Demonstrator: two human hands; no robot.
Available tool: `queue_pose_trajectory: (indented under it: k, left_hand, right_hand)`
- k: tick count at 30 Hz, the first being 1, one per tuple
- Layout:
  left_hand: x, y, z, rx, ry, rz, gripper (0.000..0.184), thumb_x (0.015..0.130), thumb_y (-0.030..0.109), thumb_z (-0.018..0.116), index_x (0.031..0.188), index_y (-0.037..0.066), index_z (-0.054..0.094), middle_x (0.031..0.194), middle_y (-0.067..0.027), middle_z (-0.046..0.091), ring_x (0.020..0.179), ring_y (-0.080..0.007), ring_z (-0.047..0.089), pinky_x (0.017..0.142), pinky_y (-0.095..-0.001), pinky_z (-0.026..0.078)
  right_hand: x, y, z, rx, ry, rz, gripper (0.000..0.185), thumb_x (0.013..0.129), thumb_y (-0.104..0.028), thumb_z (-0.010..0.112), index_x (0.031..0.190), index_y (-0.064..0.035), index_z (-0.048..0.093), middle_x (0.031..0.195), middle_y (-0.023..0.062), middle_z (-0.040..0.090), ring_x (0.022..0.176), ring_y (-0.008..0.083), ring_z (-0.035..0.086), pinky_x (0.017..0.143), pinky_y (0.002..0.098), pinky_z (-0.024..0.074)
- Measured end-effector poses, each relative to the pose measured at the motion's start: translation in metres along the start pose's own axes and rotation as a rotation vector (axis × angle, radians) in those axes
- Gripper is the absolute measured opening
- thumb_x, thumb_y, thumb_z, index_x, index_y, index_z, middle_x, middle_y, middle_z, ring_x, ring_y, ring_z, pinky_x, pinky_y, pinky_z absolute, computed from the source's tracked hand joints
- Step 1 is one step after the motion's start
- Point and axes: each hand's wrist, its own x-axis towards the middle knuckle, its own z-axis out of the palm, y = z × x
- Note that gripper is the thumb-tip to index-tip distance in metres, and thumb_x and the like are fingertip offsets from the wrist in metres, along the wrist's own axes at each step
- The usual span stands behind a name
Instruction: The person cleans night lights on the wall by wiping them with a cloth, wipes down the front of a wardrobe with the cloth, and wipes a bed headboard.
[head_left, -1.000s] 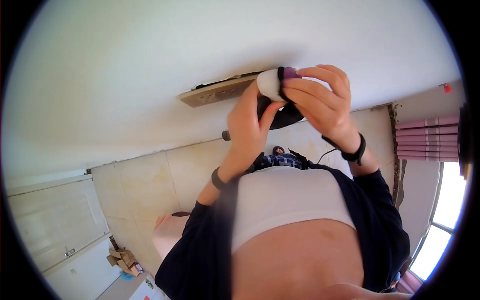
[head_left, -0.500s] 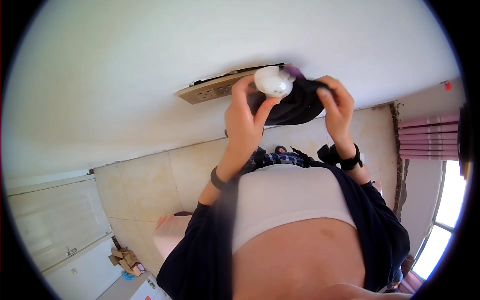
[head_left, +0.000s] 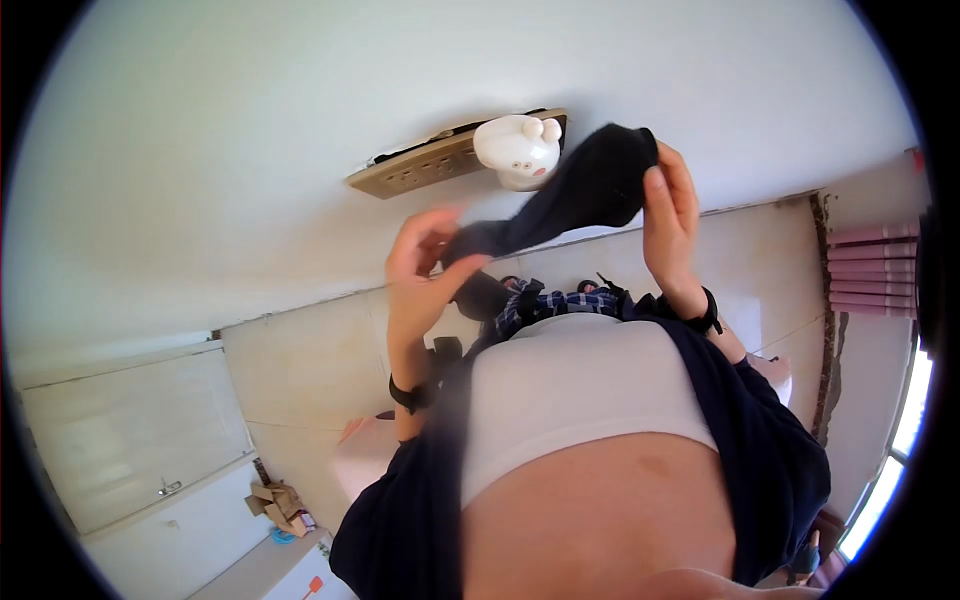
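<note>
A black cloth (head_left: 580, 185), long and tapering like a sock, hangs stretched between both hands in front of the wall. My right hand (head_left: 672, 220) pinches its upper, wider end between thumb and fingers. Lower down, my left hand (head_left: 425, 262) holds the narrow end; its fingertips are a little blurred. Just above the cloth a glossy white rounded object (head_left: 518, 150) with two small knobs and a printed face sits at the right part of a gold socket panel (head_left: 415, 170). Neither hand touches it. Both wrists wear black bands.
A pale wall fills the upper view, and tan floor tiles (head_left: 300, 370) lie below. To the left are a white door (head_left: 140, 430) and a cardboard box (head_left: 280, 505). Pink curtains (head_left: 870, 270) hang beside a window at right. A plaid garment (head_left: 560, 300) shows beneath the hands.
My left hand has left the white object and moved down and left, now holding one end of the black cloth. The cloth is pulled out longer. My right hand keeps its end.
</note>
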Motion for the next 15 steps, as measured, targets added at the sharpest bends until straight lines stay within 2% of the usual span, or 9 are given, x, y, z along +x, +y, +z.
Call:
queue_pose_trajectory:
  k: [1, 3, 5, 6, 7, 9, 12, 15]
  left_hand:
    - [-0.001, 0.003, -0.003, 0.006, 0.033, 0.033, 0.050, 0.068, -0.008, 0.072, 0.111, 0.002, 0.050, 0.090, -0.0051, 0.054, 0.083, -0.0123, 0.055, 0.073, -0.0237, 0.047]
    - [0.007, 0.004, -0.003, 0.006, 0.150, 0.241, 0.043, 0.072, -0.011, 0.066, 0.109, 0.000, 0.050, 0.097, -0.0086, 0.055, 0.088, -0.0154, 0.055, 0.077, -0.0258, 0.046]
    - [0.022, 0.014, 0.020, -0.022, 0.313, 0.369, 0.039, 0.074, -0.012, 0.064, 0.108, -0.001, 0.050, 0.098, -0.0091, 0.054, 0.088, -0.0164, 0.055, 0.079, -0.0264, 0.046]
    - [0.030, 0.012, 0.038, -0.017, 0.399, 0.461, 0.034, 0.076, -0.010, 0.062, 0.107, -0.002, 0.050, 0.101, -0.0101, 0.053, 0.091, -0.0176, 0.054, 0.080, -0.0276, 0.045]
    - [0.036, 0.004, 0.050, 0.145, 0.466, 0.533, 0.034, 0.078, -0.007, 0.062, 0.109, 0.000, 0.049, 0.099, -0.0103, 0.052, 0.092, -0.0192, 0.052, 0.082, -0.0300, 0.044]
    - [0.047, -0.022, 0.053, 0.594, 0.375, 0.761, 0.029, 0.081, -0.005, 0.058, 0.108, 0.000, 0.047, 0.101, -0.0111, 0.049, 0.095, -0.0206, 0.050, 0.085, -0.0323, 0.042]
    - [0.058, -0.054, 0.067, 0.409, 0.519, 0.869, 0.026, 0.083, -0.006, 0.052, 0.107, 0.001, 0.045, 0.103, -0.0125, 0.045, 0.095, -0.0218, 0.048, 0.085, -0.0328, 0.041]
    - [0.053, -0.072, 0.067, 0.354, 0.529, 0.602, 0.025, 0.084, -0.008, 0.047, 0.107, 0.001, 0.042, 0.103, -0.0135, 0.043, 0.093, -0.0223, 0.047, 0.083, -0.0322, 0.041]
  right_hand:
    - [-0.003, -0.007, 0.006, 0.022, -0.056, 0.034, 0.035, 0.091, -0.012, 0.050, 0.122, 0.0039, 0.048, 0.118, 0.0110, 0.055, 0.106, 0.0160, 0.051, 0.092, 0.0275, 0.0383]
    - [-0.009, 0.015, 0.015, -0.153, -0.106, -0.196, 0.041, 0.086, -0.011, 0.058, 0.122, 0.0042, 0.047, 0.122, 0.0160, 0.052, 0.108, 0.0225, 0.052, 0.092, 0.0308, 0.0399]
    - [-0.004, 0.012, 0.029, -0.458, -0.178, -0.631, 0.050, 0.076, -0.012, 0.068, 0.120, 0.0034, 0.048, 0.116, 0.0194, 0.053, 0.103, 0.0302, 0.054, 0.087, 0.0340, 0.0436]
    - [-0.006, 0.015, 0.037, -0.509, -0.178, -0.614, 0.051, 0.074, -0.012, 0.069, 0.118, 0.0023, 0.050, 0.112, 0.0189, 0.054, 0.100, 0.0311, 0.055, 0.085, 0.0351, 0.0443]
    - [-0.009, 0.019, 0.046, -0.561, -0.180, -0.599, 0.051, 0.071, -0.012, 0.071, 0.116, 0.0012, 0.051, 0.109, 0.0184, 0.055, 0.097, 0.0321, 0.055, 0.083, 0.0362, 0.0450]
    - [-0.014, 0.037, 0.048, -0.636, -0.185, -0.579, 0.050, 0.069, -0.013, 0.072, 0.113, -0.0008, 0.052, 0.104, 0.0169, 0.056, 0.093, 0.0322, 0.056, 0.079, 0.0379, 0.0458]
    - [-0.018, 0.064, 0.037, -0.665, -0.174, -0.570, 0.043, 0.068, -0.012, 0.070, 0.108, -0.0035, 0.055, 0.098, 0.0132, 0.058, 0.086, 0.0296, 0.057, 0.074, 0.0387, 0.0459]
    - [-0.013, 0.063, 0.023, -0.649, -0.262, -0.593, 0.041, 0.069, -0.011, 0.070, 0.106, -0.0030, 0.056, 0.097, 0.0133, 0.058, 0.085, 0.0296, 0.057, 0.072, 0.0373, 0.0462]
